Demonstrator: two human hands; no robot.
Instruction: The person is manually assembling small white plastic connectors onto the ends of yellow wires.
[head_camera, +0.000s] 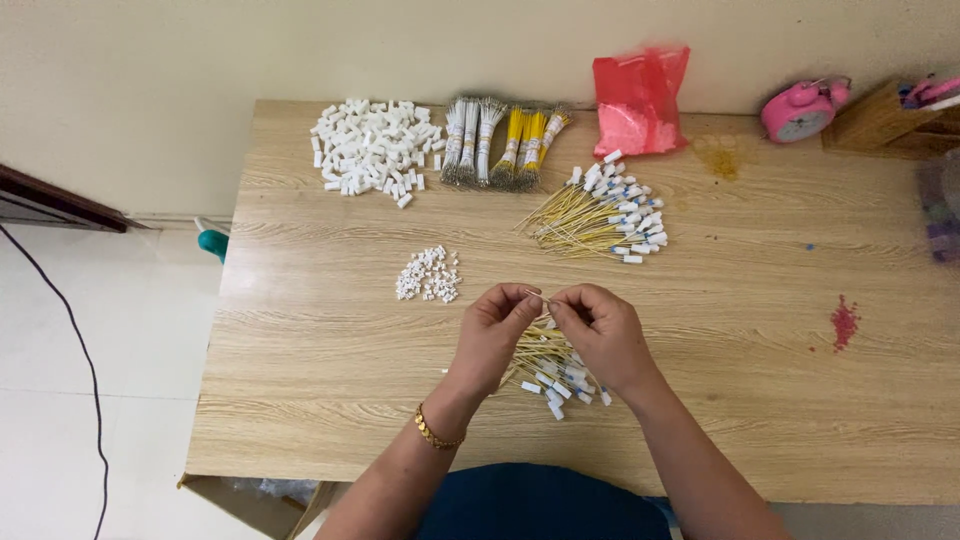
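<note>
Betw. both hands (548, 330): thin wire (536, 294)

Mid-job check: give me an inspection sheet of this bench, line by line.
Surface: wooden table, with a red stain at right.
Job's things: yellow wires with white connectors under the hands; second finished pile; small white pieces; large white connector heap; bundled wires.
Clutter: red plastic bag, pink alarm clock, wooden holder.
Grips: left hand and right hand pinch one thin wire between them.
Cables: black cord on floor.
Surroundings: pale wall, tiled floor.
</note>
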